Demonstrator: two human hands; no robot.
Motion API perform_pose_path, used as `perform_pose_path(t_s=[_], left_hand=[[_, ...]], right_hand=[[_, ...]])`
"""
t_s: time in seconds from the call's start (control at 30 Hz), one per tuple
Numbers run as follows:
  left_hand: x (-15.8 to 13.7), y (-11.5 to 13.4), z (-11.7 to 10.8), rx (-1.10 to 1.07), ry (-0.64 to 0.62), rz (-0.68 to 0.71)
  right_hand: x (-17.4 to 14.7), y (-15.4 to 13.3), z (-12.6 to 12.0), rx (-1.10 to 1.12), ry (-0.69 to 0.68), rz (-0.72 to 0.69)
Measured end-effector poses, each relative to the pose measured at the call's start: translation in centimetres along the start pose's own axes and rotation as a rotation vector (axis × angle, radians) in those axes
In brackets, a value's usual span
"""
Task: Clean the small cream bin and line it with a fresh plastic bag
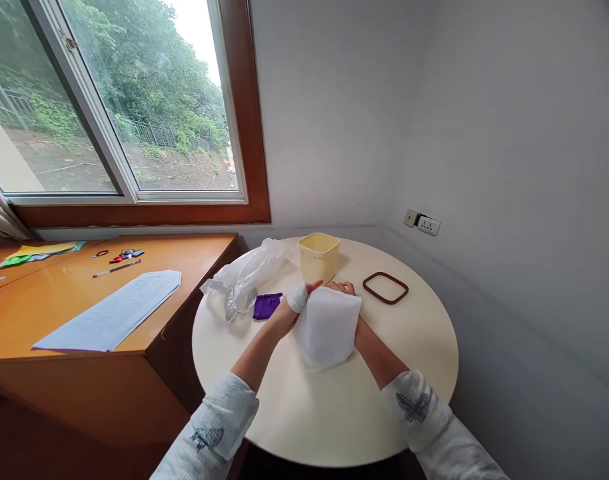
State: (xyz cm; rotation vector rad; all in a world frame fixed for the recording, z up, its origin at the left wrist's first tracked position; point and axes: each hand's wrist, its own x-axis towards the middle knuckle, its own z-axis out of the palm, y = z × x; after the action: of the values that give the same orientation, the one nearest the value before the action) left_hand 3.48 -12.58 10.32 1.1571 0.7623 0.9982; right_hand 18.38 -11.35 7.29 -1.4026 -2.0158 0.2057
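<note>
A white, soft, slightly see-through plastic bag [332,327] is held up over the near middle of the round table. My left hand [290,312] grips its upper left edge, with some of the white material folded over the fingers. Behind the upper right edge, my right hand [345,290] is closed on the bag, and most of its palm is hidden. Just beyond the hands stands a pale yellow bin [318,257] with an open top. A brown rounded-square ring [385,273] lies flat to the right. Left of my left hand is a folded purple piece [267,307].
A crumpled clear plastic bag [252,273] lies on the left of the round table [329,427]. The adjoining orange desk [204,250] carries paper sheets [114,310], a pen [116,269] and keys [127,255]. Walls close in behind and right, with a socket [428,225].
</note>
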Motion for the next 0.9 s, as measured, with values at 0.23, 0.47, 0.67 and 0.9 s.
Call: perform_pose_path(t_s=[0.23,0.47,0.67,0.9], left_hand=[[0.4,-0.1,0.2,0.212,0.109,0.164],[-0.4,0.7,0.4,0.337,-0.007,0.197],[-0.6,1.5,1.1,0.431,-0.098,0.217],[-0.1,0.2,0.3,0.529,-0.04,0.261]], right_hand=[[1.2,-1.3,-2.6,-0.139,0.032,-0.063],[1.1,-2.3,-5.4,-0.046,-0.099,-0.042],[1.7,-2.8,-6.6,-0.059,-0.15,0.062],[2.2,-3.2,-7.2,-0.012,-0.174,0.078]])
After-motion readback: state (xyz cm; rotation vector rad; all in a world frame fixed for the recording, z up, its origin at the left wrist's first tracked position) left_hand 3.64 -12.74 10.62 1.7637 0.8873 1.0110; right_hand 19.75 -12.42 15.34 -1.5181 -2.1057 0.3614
